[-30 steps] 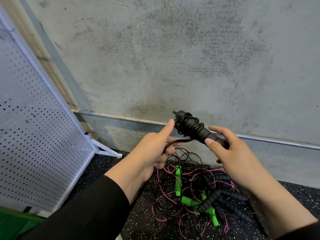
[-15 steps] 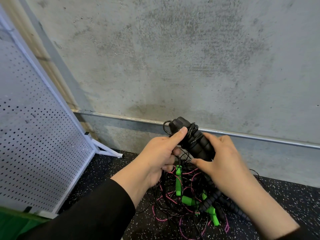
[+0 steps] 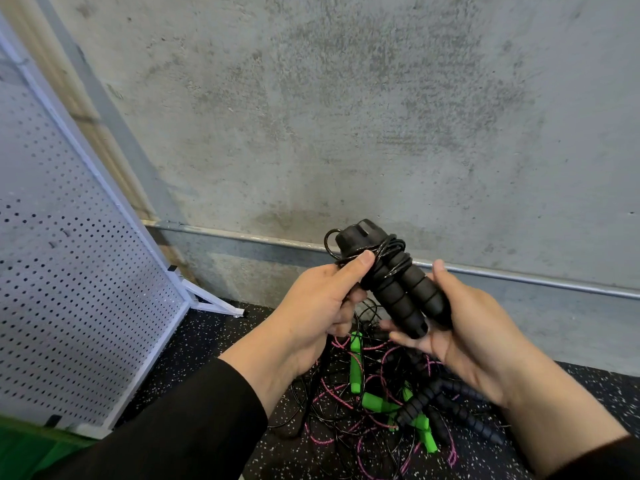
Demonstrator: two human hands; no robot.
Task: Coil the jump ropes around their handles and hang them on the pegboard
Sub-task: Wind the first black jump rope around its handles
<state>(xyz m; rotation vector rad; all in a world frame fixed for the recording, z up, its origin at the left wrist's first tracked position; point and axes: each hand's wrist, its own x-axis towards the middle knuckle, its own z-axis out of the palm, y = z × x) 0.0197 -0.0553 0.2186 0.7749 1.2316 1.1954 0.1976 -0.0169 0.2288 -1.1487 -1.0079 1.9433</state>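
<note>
Two black ribbed jump rope handles lie side by side, with thin black rope wound round their upper ends. My left hand pinches the wound rope near the handle caps with the thumb. My right hand cradles the lower ends of the handles in curled fingers. Loose black rope trails down from the handles to a tangled pile of jump ropes on the floor, with green handles, black handles and pink and black cords. The white pegboard stands at the left.
A bare concrete wall rises straight ahead, with a metal conduit running along its base. The pegboard's white foot sticks out on the black speckled rubber floor. Something green shows at the bottom left corner.
The handles swung from pointing up-left to more upright and came lower and closer. My left thumb moved onto the wound rope and my right hand shifted down to cup the handle ends.
</note>
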